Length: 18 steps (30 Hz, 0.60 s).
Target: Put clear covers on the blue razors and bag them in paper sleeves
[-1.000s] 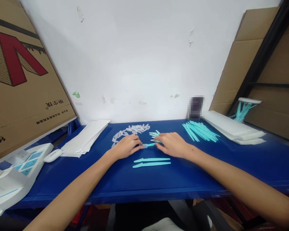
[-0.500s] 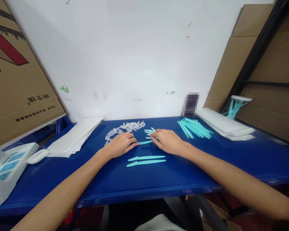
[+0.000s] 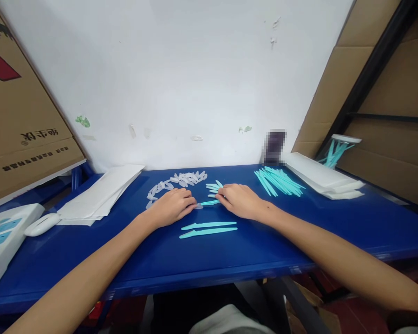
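Left hand [image 3: 172,205]: grip clamped on a translucent cap [image 3: 199,206]. Right hand [image 3: 239,200]: grip clamped on a teal stick [image 3: 209,202], its left end at the cap. Both sit between the rear edge of the counter [image 3: 202,257] and two parallel teal tools [image 3: 209,231], lying on the front-edge side.

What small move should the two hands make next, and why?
Probably the left hand should gently push the translucent plastic cap onto the slim turquoise plastic stick: that hand holds the cap, the right hand holds the stick, and their ends meet roughly in line, though how far the cap is seated is unclear.
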Each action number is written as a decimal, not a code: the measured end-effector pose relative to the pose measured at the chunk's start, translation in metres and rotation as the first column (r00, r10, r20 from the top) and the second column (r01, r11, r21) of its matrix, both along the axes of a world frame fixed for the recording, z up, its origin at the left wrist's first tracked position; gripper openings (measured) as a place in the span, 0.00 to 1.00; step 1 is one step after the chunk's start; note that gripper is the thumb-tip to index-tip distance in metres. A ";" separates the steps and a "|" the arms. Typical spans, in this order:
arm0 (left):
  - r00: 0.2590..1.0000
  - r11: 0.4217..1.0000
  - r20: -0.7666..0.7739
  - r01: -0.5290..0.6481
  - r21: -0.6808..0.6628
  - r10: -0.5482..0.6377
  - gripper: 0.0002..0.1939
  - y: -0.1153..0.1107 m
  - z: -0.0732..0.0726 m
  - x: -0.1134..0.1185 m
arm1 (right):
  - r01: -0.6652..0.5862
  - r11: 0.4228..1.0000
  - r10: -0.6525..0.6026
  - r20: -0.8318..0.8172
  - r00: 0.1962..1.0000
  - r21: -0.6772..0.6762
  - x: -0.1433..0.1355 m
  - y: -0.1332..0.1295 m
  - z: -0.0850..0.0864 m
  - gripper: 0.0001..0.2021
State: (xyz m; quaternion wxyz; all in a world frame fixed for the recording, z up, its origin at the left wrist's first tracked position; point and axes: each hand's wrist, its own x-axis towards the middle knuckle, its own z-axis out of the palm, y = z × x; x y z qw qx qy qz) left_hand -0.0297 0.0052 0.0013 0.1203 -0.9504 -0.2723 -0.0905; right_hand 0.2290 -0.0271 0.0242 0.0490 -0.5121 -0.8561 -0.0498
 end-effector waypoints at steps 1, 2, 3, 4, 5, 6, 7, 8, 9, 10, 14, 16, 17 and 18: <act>1.000 1.000 0.000 -0.001 -0.005 0.001 0.18 0.000 0.000 0.000 | -0.004 1.000 0.004 -0.003 1.000 0.002 0.000 0.000 0.000 0.22; 1.000 1.000 0.000 -0.003 -0.008 0.003 0.18 0.000 0.000 0.000 | -0.008 1.000 0.008 -0.007 1.000 0.006 0.001 0.001 0.000 0.22; 1.000 1.000 0.000 -0.003 -0.011 0.003 0.18 0.000 0.000 0.000 | -0.010 1.000 0.011 -0.012 1.000 0.010 0.001 0.001 0.000 0.22; 1.000 1.000 0.001 -0.003 -0.013 0.003 0.18 -0.001 0.000 0.000 | -0.011 1.000 0.011 -0.015 1.000 0.014 0.001 0.001 0.000 0.22; 1.000 1.000 0.002 -0.001 -0.017 0.001 0.18 -0.001 0.001 0.000 | -0.010 1.000 0.011 -0.016 1.000 0.017 0.002 0.001 -0.001 0.22; 1.000 1.000 0.005 0.000 -0.020 0.000 0.18 -0.001 0.001 0.000 | -0.010 1.000 0.010 -0.015 1.000 0.018 0.002 0.002 -0.001 0.22; 1.000 1.000 0.008 0.001 -0.023 -0.001 0.18 -0.001 0.001 0.000 | -0.009 1.000 0.010 -0.011 1.000 0.018 0.002 0.002 -0.002 0.22; 1.000 1.000 0.010 0.002 -0.026 -0.001 0.18 -0.001 0.001 0.000 | -0.012 1.000 0.012 -0.006 1.000 0.014 0.001 0.002 -0.002 0.22; 1.000 1.000 0.012 0.002 -0.028 -0.002 0.18 -0.001 0.001 -0.001 | -0.016 1.000 0.016 -0.001 1.000 0.008 0.001 0.002 -0.003 0.21; 1.000 1.000 0.013 0.002 -0.030 -0.002 0.18 -0.001 0.001 -0.001 | -0.023 1.000 0.023 0.002 1.000 0.001 0.001 0.002 -0.004 0.21; 1.000 0.999 0.028 0.011 -0.036 -0.010 0.20 -0.001 0.000 0.000 | -0.042 0.999 0.042 -0.005 0.999 -0.005 -0.002 0.001 -0.007 0.22; 0.999 0.999 0.049 0.023 -0.047 -0.020 0.20 -0.002 -0.002 0.003 | -0.054 0.999 0.054 -0.018 0.998 -0.003 -0.005 0.001 -0.009 0.22; 0.998 0.998 0.061 0.029 -0.055 -0.025 0.20 -0.002 -0.003 0.004 | -0.065 0.998 0.064 -0.026 0.998 0.000 -0.007 0.001 -0.011 0.21; 0.997 0.997 0.071 0.033 -0.063 -0.028 0.20 -0.003 -0.004 0.006 | -0.074 0.997 0.074 -0.036 0.997 0.004 -0.009 0.001 -0.013 0.21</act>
